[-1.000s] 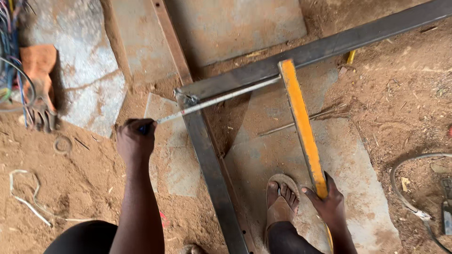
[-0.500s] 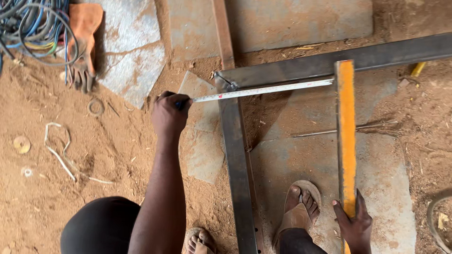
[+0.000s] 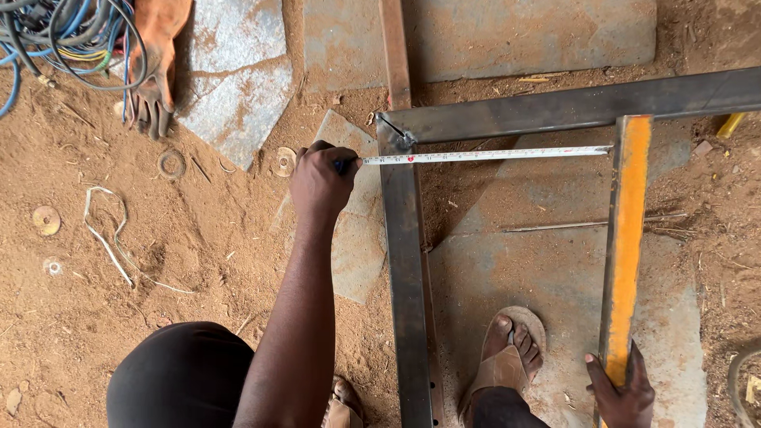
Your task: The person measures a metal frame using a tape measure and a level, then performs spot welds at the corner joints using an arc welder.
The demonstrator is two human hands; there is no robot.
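Left hand (image 3: 321,181): fingers clamped round the case of a tape measure (image 3: 483,156), which is almost wholly hidden in the fist. The white blade runs out from the fingers to the right, level, across the upright bar of a dark steel frame (image 3: 404,261) just below its welded corner, and ends touching an orange bar (image 3: 626,238).

Right hand (image 3: 622,388): fingers closed on the lower end of the orange bar, thumb on its left edge. The bar stands upright in view, its top end against the frame's upper rail.

No packages, labels or signs seen.

A sandalled foot (image 3: 507,353) rests on a stone slab (image 3: 555,277) inside the frame. On the sandy ground beyond: an orange glove (image 3: 154,55) and coiled cables (image 3: 55,36) at top left, metal discs (image 3: 46,219) and a white wire (image 3: 107,230) at left.
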